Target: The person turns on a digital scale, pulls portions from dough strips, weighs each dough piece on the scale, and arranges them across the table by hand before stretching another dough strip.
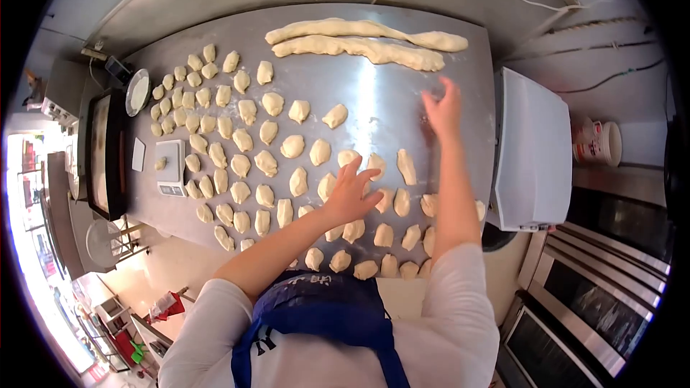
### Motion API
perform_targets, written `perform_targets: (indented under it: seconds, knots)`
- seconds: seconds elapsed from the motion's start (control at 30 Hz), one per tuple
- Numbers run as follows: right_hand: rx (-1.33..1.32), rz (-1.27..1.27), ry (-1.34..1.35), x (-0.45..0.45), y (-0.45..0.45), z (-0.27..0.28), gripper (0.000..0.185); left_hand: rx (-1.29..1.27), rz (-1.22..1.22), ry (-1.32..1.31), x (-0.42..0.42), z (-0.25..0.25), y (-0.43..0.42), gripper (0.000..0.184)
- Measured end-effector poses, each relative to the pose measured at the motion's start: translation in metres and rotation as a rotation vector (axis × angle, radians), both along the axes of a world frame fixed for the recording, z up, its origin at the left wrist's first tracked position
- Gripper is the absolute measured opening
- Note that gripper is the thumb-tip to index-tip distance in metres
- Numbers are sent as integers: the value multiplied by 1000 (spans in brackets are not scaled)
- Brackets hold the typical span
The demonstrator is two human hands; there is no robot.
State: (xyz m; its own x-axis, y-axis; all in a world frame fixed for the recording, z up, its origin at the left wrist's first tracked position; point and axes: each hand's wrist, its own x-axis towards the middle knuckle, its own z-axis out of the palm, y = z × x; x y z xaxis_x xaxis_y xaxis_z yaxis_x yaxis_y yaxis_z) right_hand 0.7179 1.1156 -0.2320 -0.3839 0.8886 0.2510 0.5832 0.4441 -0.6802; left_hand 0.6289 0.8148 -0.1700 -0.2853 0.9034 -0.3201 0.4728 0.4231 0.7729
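Note:
Many pale dough pieces lie spread over the metal table point(402, 100). My left hand point(352, 190) is over several of them near the middle, its fingers apart, with one dough piece point(348, 158) just beyond its fingertips. Further right, my right hand point(443, 108) is raised with thumb and finger spread, slightly blurred, and holds nothing. Two long dough rolls lie side by side at the far edge, the back one point(338, 26) and the front one point(359, 49); the right hand is just below their right ends.
At the left stand a scale point(171, 165) with a small dough piece on it, a white plate point(138, 92) and a black-rimmed tray point(108, 154). A white box point(535, 151) stands right of the table. Ovens point(575, 316) are at the lower right.

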Motion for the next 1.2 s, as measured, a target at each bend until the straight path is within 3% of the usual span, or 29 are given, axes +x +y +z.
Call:
perform_targets:
  seconds: [0.13,0.23,0.33,0.43,0.53,0.63,0.67,0.77,0.8,0.87,0.93,1.07,1.13,1.17,1.2]
  knots:
    - [-189,39,15,-59,85,-12,74,-10,56,53,-40,16,-15,48]
    - [-177,147,-381,-75,96,14,79,23,175,-24,-70,17,-22,40]
    - [-369,171,-480,-77,105,16,73,-173,319,-547,-96,21,-8,36]
    - [-378,228,-447,-85,90,46,53,-75,460,-785,-108,13,17,35]
    - [-351,423,-226,-97,22,94,41,-19,695,-1113,-123,3,57,39]
    - [-293,745,-128,-110,-91,132,34,76,633,-1639,-152,8,91,43]
    - [-245,924,-131,-112,-106,134,30,72,696,-1655,-158,4,93,44]
    - [-506,443,-4,-130,-61,98,32,82,910,-1705,-177,-24,85,45]
    - [-462,265,70,-141,-25,63,42,112,854,-1779,-182,-31,79,44]
    - [-504,245,172,-162,27,-8,46,167,729,-1921,-192,-40,65,44]
    - [-300,333,41,-199,25,-27,48,165,778,-1828,-189,-20,71,43]
    - [-81,387,-301,-252,5,-21,49,181,882,-1674,-189,9,67,42]
    - [-127,470,-471,-259,-8,17,39,185,970,-1638,-192,17,51,41]
    - [-85,495,-539,-259,-21,28,37,222,997,-1689,-194,16,32,42]
    - [-43,519,-605,-258,-35,44,35,358,859,-1811,-192,13,12,41]
